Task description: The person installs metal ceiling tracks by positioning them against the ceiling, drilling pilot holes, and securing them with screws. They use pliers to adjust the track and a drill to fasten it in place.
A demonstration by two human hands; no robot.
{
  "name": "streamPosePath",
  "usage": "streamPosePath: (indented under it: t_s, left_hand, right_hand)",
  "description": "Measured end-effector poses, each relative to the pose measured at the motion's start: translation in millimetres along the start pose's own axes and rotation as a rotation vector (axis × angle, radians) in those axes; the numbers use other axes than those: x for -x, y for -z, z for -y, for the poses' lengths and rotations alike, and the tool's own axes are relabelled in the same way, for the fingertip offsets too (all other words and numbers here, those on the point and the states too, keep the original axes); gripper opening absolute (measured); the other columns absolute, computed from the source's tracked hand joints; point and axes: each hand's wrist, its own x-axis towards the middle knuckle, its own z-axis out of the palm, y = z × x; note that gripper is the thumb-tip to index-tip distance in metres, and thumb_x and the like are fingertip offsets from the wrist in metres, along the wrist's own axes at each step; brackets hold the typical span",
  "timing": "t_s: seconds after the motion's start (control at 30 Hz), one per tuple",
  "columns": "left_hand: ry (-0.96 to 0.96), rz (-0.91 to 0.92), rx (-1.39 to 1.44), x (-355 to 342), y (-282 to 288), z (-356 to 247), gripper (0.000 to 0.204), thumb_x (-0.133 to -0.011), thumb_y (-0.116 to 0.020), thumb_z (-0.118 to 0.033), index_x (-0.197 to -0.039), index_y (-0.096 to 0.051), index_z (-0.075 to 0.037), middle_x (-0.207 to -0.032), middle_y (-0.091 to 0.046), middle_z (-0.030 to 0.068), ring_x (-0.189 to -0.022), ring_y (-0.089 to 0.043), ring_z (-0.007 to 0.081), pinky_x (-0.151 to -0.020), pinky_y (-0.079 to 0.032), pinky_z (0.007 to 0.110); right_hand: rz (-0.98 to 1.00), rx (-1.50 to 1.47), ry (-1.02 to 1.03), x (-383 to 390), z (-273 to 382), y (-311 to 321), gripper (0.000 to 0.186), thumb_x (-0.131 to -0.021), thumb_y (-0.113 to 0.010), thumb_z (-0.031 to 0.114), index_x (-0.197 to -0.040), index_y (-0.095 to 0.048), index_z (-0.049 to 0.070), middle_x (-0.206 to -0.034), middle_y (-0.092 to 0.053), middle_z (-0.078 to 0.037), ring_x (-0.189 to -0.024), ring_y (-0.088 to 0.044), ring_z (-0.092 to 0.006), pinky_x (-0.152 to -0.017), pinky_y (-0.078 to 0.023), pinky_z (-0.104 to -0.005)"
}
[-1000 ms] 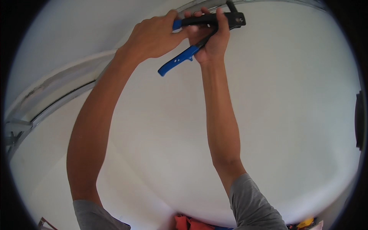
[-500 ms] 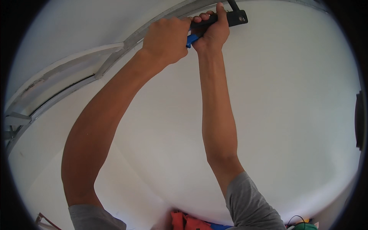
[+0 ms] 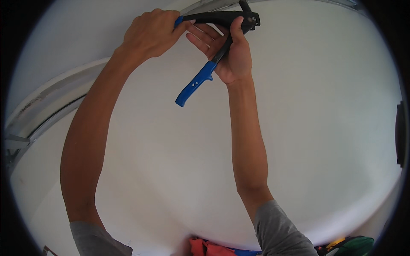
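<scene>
A hand riveter [image 3: 211, 18] with a black body and blue handle grips is raised near the top of the view, against the white wall. Its two handles are spread wide apart. My left hand [image 3: 151, 34] is closed round the blue end of the upper handle. My right hand [image 3: 239, 53] cradles the tool near its head, thumb over the black body and fingers stretched out behind it. The lower handle [image 3: 194, 84] crosses my right palm and slants down to the left, its blue grip free. The riveter's nose points up toward the metal frame.
A curved metal frame [image 3: 57, 109] runs along the upper left, where wall and ceiling meet. Red cloth [image 3: 209, 247] lies at the bottom, with a green item [image 3: 358, 246] at the lower right. A dark object [image 3: 400, 134] stands at the right edge.
The riveter's handles were squeezed together and now stand apart. My left hand has moved up and left with the upper handle. The fingers of my right hand have loosened.
</scene>
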Motion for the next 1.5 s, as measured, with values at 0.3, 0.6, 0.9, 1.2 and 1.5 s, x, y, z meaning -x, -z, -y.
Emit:
streamPosePath:
  t_s: [0.3,0.6,0.9,1.2,1.5]
  left_hand:
    - [0.021,0.098,-0.133,-6.0,32.8,12.5,0.060,-0.102,-0.056,-0.047,-0.072,-0.071,0.003,-0.065,-0.066,0.0265,-0.066,-0.070,0.0422,-0.066,-0.055,0.049]
    - [0.142,0.036,-0.091,22.8,1.8,-2.1,0.071,-0.099,-0.047,-0.067,-0.074,-0.074,-0.006,-0.065,-0.069,0.0136,-0.064,-0.072,0.0329,-0.061,-0.058,0.043]
    - [0.177,0.032,-0.015,24.8,-18.2,19.1,0.068,-0.101,-0.048,-0.064,-0.089,-0.074,-0.003,-0.071,-0.071,0.0165,-0.072,-0.073,0.0377,-0.067,-0.057,0.046]
    - [0.164,0.224,-0.253,73.8,18.2,-18.8,0.137,-0.056,-0.095,-0.055,-0.157,-0.023,0.003,-0.141,-0.045,0.0285,-0.135,-0.045,0.0456,-0.117,-0.029,0.063]
    - [0.078,0.095,-0.116,75.1,-38.9,7.4,0.090,-0.060,-0.085,-0.024,-0.135,-0.043,0.000,-0.097,-0.065,0.0212,-0.091,-0.068,0.0402,-0.077,-0.054,0.046]
  right_hand:
    - [0.036,-0.078,0.016,-6.4,-19.5,-12.9,0.090,-0.100,-0.040,0.066,-0.142,-0.037,-0.013,-0.144,-0.047,-0.033,-0.136,-0.050,-0.0447,-0.115,-0.046,-0.0582]
    - [-0.113,-0.187,0.130,-12.3,-38.6,-3.1,0.075,-0.099,-0.049,0.066,-0.125,-0.054,-0.005,-0.126,-0.059,-0.027,-0.123,-0.059,-0.0392,-0.109,-0.046,-0.0633]
    - [-0.067,-0.271,0.108,-27.0,-57.3,-5.7,0.058,-0.098,-0.064,0.054,-0.121,-0.056,0.001,-0.113,-0.065,-0.022,-0.118,-0.063,-0.0408,-0.102,-0.050,-0.0591]
    - [-0.168,-0.264,0.093,-29.4,-68.8,-18.9,0.039,-0.096,-0.067,0.041,-0.106,-0.062,0.004,-0.093,-0.069,-0.014,-0.098,-0.069,-0.0333,-0.097,-0.052,-0.0549]
    - [-0.290,-0.087,0.167,-31.3,-73.9,-12.5,0.035,-0.096,-0.068,0.037,-0.096,-0.062,0.002,-0.078,-0.065,-0.012,-0.078,-0.067,-0.0279,-0.082,-0.056,-0.0455]
